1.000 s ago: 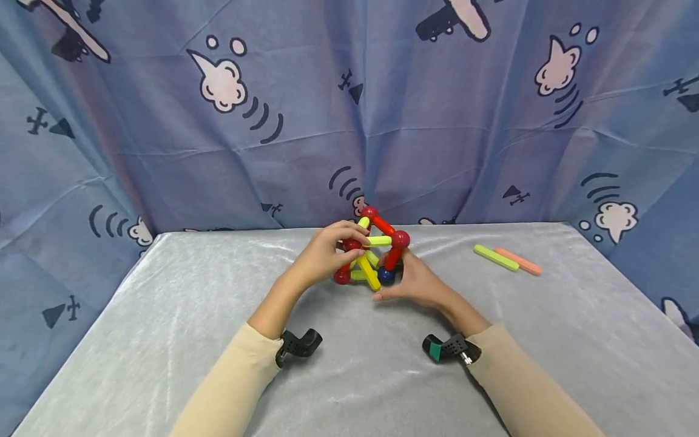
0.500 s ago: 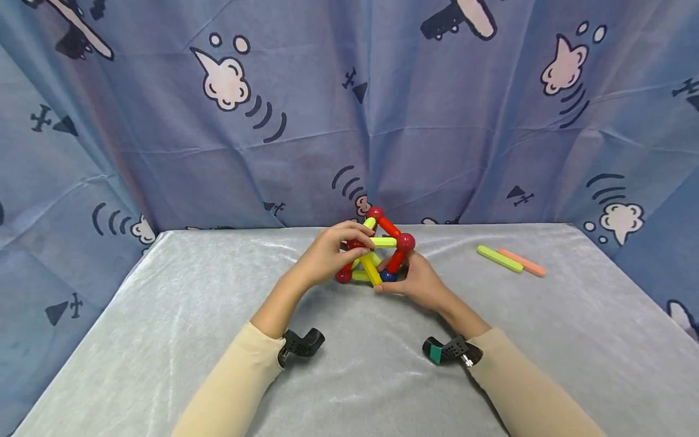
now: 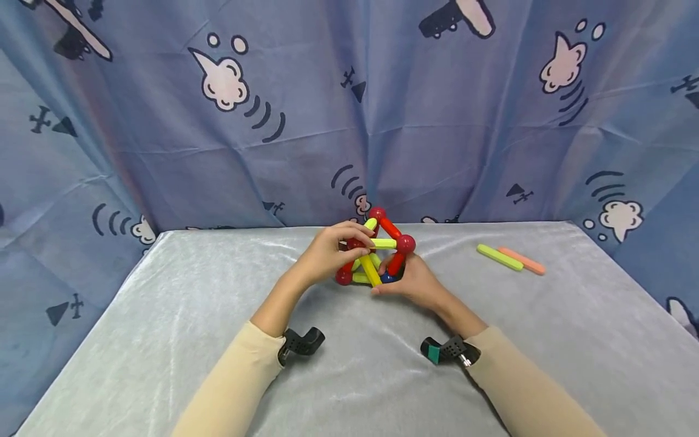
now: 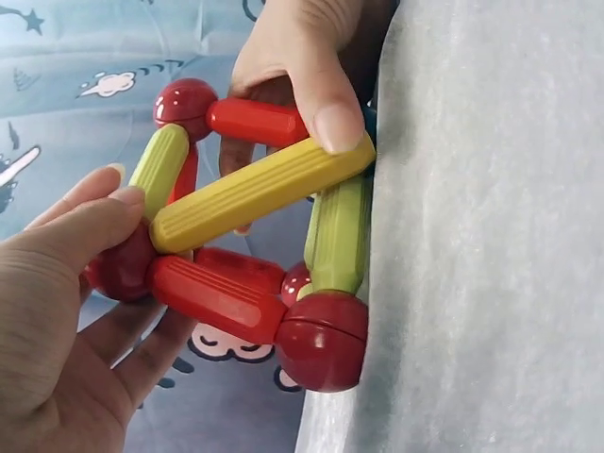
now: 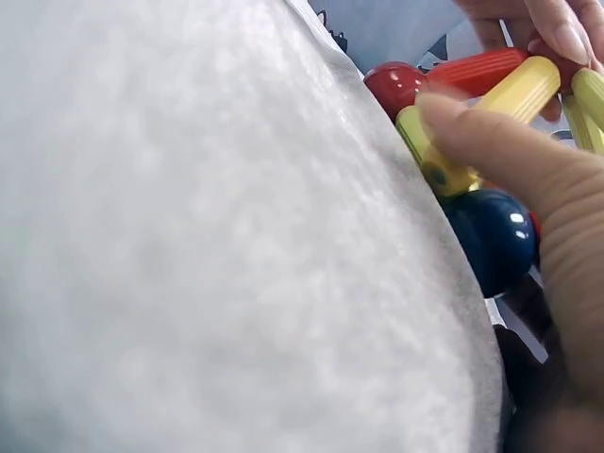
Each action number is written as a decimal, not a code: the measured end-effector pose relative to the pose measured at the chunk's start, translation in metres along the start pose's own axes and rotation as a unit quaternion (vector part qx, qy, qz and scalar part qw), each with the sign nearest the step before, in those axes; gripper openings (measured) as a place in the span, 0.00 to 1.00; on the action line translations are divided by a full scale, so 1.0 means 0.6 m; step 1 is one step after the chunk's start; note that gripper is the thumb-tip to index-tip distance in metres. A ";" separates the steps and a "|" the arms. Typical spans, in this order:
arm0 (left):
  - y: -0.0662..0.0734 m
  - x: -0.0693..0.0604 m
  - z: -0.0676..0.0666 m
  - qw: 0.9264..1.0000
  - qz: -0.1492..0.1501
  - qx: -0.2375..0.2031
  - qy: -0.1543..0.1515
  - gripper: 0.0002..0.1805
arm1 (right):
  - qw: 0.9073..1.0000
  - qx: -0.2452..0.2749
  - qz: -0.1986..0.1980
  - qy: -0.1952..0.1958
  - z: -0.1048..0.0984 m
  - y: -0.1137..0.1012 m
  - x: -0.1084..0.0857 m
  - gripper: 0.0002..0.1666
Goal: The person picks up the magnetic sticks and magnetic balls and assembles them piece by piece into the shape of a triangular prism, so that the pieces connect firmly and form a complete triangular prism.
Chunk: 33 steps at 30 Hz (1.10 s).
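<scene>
A cube-like frame of magnetic rods and balls stands on the cloth, with red balls (image 3: 406,244) at several corners and a blue ball (image 5: 493,241) low at the right. My left hand (image 3: 334,252) pinches its upper left ball (image 4: 121,269), thumb in front, fingers behind. From that ball a yellow magnetic rod (image 4: 264,193) slants down across the front face toward the blue ball. The thumb of my right hand (image 3: 419,282) presses the rod's lower end, while its other fingers reach behind the frame's right side. Whether rod and blue ball touch is unclear.
Two loose rods, one lime (image 3: 499,257) and one orange (image 3: 521,261), lie side by side to the right of the frame. Pale grey cloth (image 3: 218,303) covers the table. A blue patterned curtain (image 3: 306,121) hangs behind its far edge.
My right thumb has come up onto the yellow rod's lower end, and the right hand has closed in around the blue ball corner. The left hand keeps its hold.
</scene>
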<state>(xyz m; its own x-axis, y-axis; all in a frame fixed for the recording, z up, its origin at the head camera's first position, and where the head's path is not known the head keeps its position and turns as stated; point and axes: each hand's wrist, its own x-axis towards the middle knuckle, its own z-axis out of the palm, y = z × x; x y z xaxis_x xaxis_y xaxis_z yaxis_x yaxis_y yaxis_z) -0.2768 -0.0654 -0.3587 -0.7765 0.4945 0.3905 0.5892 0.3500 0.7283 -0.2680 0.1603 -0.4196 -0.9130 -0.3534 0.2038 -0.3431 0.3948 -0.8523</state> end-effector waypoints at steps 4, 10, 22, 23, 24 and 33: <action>-0.001 0.002 0.001 1.000 -0.004 0.000 0.002 0.06 | 1.000 0.000 -0.004 0.002 0.001 0.000 0.002 0.27; -0.002 -0.003 0.001 1.000 -0.012 -0.014 0.008 0.07 | 1.000 0.012 -0.017 -0.001 0.005 0.007 0.001 0.26; 0.007 -0.001 -0.014 1.000 -0.023 -0.020 -0.005 0.09 | 0.999 -0.007 -0.035 0.018 0.001 0.002 -0.006 0.39; 0.007 -0.002 -0.015 0.999 -0.026 -0.019 -0.006 0.09 | 0.999 -0.009 -0.036 0.017 0.001 0.001 -0.007 0.40; 0.006 -0.003 -0.016 0.999 -0.027 -0.017 -0.007 0.10 | 0.999 -0.010 -0.036 0.015 0.002 0.001 -0.007 0.40; 0.005 -0.002 -0.009 1.000 -0.012 0.014 -0.019 0.16 | 0.999 -0.019 -0.049 0.005 0.005 0.009 -0.006 0.36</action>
<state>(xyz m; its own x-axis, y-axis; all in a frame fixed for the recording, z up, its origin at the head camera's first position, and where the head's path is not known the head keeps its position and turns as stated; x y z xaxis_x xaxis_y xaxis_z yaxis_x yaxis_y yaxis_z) -0.2753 -0.0697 -0.3540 -0.7820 0.5155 0.3502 0.5764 0.3844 0.7212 -0.2657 0.1611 -0.4264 -0.8769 -0.3827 0.2909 -0.4388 0.3902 -0.8094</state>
